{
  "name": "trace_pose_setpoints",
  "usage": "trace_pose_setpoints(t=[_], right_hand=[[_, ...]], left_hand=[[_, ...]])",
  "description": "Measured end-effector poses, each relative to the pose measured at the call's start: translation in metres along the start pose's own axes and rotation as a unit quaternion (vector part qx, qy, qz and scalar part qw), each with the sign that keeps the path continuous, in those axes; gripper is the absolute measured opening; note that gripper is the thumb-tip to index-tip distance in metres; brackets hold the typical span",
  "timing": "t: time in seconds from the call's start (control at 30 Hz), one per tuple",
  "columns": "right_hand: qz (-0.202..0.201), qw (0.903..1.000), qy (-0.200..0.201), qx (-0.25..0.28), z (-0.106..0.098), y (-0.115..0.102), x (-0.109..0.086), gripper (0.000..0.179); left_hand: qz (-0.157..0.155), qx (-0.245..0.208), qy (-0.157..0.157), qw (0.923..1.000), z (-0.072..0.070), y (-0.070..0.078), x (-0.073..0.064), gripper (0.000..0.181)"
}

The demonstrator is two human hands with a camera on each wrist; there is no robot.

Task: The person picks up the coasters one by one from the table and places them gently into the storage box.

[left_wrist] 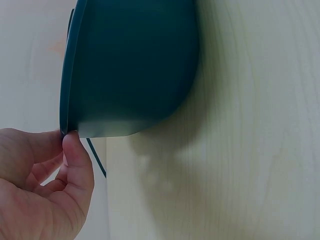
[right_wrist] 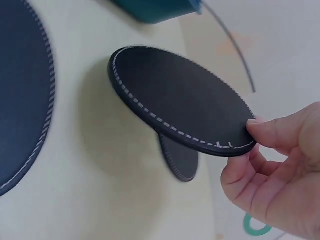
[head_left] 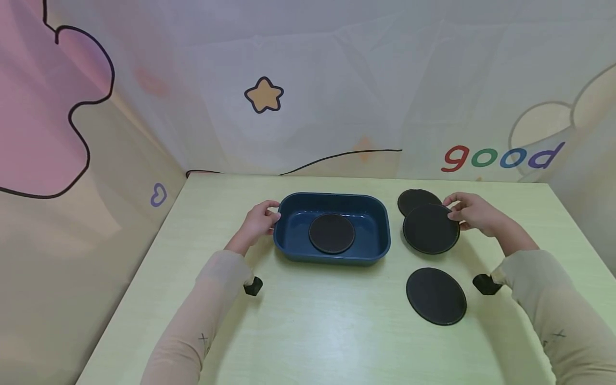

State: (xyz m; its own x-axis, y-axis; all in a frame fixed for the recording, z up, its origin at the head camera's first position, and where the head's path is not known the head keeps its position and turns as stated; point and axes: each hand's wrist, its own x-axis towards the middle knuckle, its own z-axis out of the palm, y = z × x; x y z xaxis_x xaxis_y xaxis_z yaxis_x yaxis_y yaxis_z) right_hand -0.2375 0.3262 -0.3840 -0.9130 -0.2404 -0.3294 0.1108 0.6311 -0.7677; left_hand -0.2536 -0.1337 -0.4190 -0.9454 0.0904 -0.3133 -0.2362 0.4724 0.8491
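Note:
A dark blue rectangular basin (head_left: 332, 258) stands on the table, with a round black coaster (head_left: 331, 233) lying flat on its floor. My left hand (head_left: 260, 220) pinches the basin's left rim between thumb and fingers, as the left wrist view also shows. In my right hand (head_left: 474, 214), thumb and fingers pinch the edge of another black coaster (right_wrist: 180, 100), which has white stitching round its rim. That coaster is lifted off the table and tilted. Behind it a further coaster (head_left: 416, 200) lies partly covered; one more coaster (head_left: 436, 296) lies nearer the front.
The pale wood-grain table (head_left: 308, 321) carries all of these. A printed cloth backdrop (head_left: 337, 96) with a star and the word "good" rises behind the table's back edge. Dark wrist mounts (head_left: 487, 284) stick out below the sleeves.

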Motion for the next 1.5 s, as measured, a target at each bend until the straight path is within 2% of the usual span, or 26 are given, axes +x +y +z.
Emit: trace_pose_setpoints(t=[0.23, 0.57, 0.73, 0.97, 1.13, 1.33, 1.5], right_hand=[[-0.028, 0.9989, 0.022, 0.031, -0.005, -0.023, 0.002, 0.029], [-0.068, 0.9944, 0.059, 0.055, -0.001, -0.055, 0.010, 0.020], [-0.080, 0.9933, 0.049, 0.067, 0.012, -0.069, 0.018, 0.024], [-0.088, 0.9890, 0.026, 0.116, 0.036, -0.086, 0.029, 0.024], [-0.088, 0.9848, 0.007, 0.150, 0.054, -0.091, 0.040, 0.024], [-0.078, 0.9852, 0.003, 0.152, 0.074, -0.095, 0.049, 0.026], [-0.069, 0.9823, -0.002, 0.174, 0.090, -0.097, 0.057, 0.024]], left_hand=[[-0.002, -0.003, 0.000, 1.0000, -0.001, 0.000, 0.000, 0.035], [-0.003, -0.002, 0.001, 1.0000, 0.000, -0.001, 0.002, 0.035], [-0.006, -0.002, 0.001, 1.0000, 0.000, 0.001, 0.001, 0.035], [-0.007, 0.003, 0.001, 1.0000, 0.000, -0.001, 0.002, 0.035], [-0.002, 0.004, 0.000, 1.0000, 0.000, 0.000, 0.002, 0.035], [0.000, -0.004, -0.001, 1.0000, 0.000, 0.000, 0.001, 0.035], [-0.001, -0.008, 0.000, 1.0000, 0.000, 0.001, 0.000, 0.035]])
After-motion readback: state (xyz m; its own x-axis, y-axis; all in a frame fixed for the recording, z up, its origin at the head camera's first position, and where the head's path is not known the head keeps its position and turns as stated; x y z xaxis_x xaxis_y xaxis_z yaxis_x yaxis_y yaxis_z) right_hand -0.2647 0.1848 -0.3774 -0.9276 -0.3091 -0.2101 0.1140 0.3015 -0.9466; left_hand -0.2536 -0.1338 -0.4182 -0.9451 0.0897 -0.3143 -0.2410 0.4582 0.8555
